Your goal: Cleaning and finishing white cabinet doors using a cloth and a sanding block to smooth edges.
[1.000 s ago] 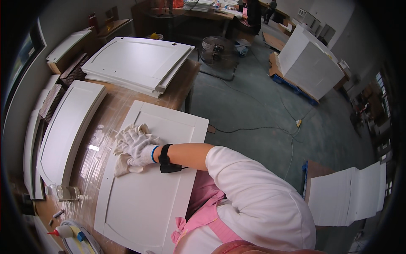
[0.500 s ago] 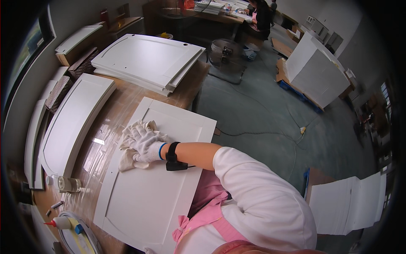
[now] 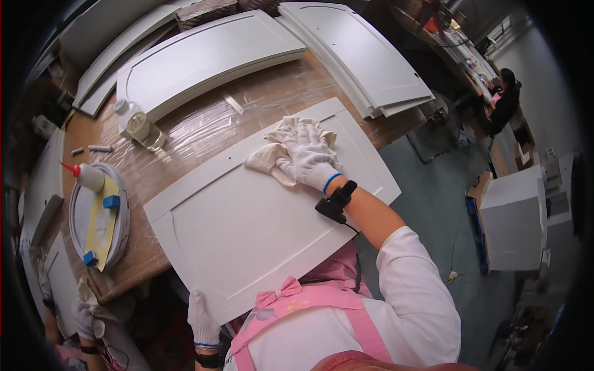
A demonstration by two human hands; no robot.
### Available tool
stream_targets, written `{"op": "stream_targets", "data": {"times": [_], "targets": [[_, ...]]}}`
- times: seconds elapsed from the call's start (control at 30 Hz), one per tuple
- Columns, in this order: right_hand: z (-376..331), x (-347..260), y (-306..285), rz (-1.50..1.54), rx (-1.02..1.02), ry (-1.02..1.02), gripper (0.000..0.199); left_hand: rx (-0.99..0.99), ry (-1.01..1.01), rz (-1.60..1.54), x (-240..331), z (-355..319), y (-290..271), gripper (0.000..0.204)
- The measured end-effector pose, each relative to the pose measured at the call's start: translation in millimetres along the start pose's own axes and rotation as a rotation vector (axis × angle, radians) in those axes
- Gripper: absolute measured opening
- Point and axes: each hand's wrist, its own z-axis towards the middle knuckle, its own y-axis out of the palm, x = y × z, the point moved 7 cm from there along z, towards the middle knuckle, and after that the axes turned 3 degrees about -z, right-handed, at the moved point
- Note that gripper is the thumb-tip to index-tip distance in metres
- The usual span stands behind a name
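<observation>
A white framed cabinet door panel (image 3: pixel 247 216) lies tilted across the table's front edge before me. My right hand (image 3: pixel 306 154), in a white knit glove with a blue cuff, presses a bunched cream cloth (image 3: pixel 266 162) onto the panel's far part. Its fingers lie over the cloth, whose folds stick out around them. At the panel's near left corner, my left hand (image 3: pixel 203 318), gloved the same way, grips the edge; some of its fingers are hidden. Black bands are on both wrists.
Plastic film covers the brown table (image 3: pixel 185 167). It holds a jar of clear liquid (image 3: pixel 145 131), a red-tipped bottle (image 3: pixel 91 177) on a round lid (image 3: pixel 124 219), and stacked white panels (image 3: pixel 365 55). At lower left, a co-worker's gloved hand (image 3: pixel 86 309) holds a cloth by another panel.
The view has turned, so the panel now lies more crosswise. My left hand now shows clearly at the near corner. My right hand stays on the cloth at the panel's far part.
</observation>
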Motion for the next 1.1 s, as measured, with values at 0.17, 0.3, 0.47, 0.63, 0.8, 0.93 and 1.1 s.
{"op": "stream_targets", "data": {"times": [0.17,0.3,0.47,0.63,0.8,0.93,1.1], "targets": [[6.5,-9.0,0.7,-0.158,-0.012,-0.026,0.076,0.102,-0.011,0.019,-6.3,-4.4,-19.7,0.042],[9.8,-15.2,9.1,-0.188,-0.009,-0.005,0.077,0.020,-0.088,-0.094,-16.9,-19.6,-21.8,0.045],[6.7,-59.8,7.8,-0.176,-0.049,-0.059,0.076,-0.029,-0.130,-0.073,-17.2,-28.3,-20.3,0.048],[-18.9,-161.6,-19.5,-0.065,-0.114,-0.229,0.071,-0.132,-0.130,0.194,-19.4,-15.7,-29.3,0.053],[-53.8,-263.7,-15.8,0.273,0.186,-0.782,0.053,-0.220,-0.200,0.075,-29.1,-16.5,-33.6,0.052],[-48.1,-295.5,-20.2,0.306,0.224,-0.841,0.038,-0.031,-0.311,0.137,-29.3,-29.7,-29.1,0.060],[-31.4,-296.7,-22.3,0.342,0.100,-0.887,0.035,0.012,-0.548,0.246,-48.2,-16.4,-84.6,0.064]]}}
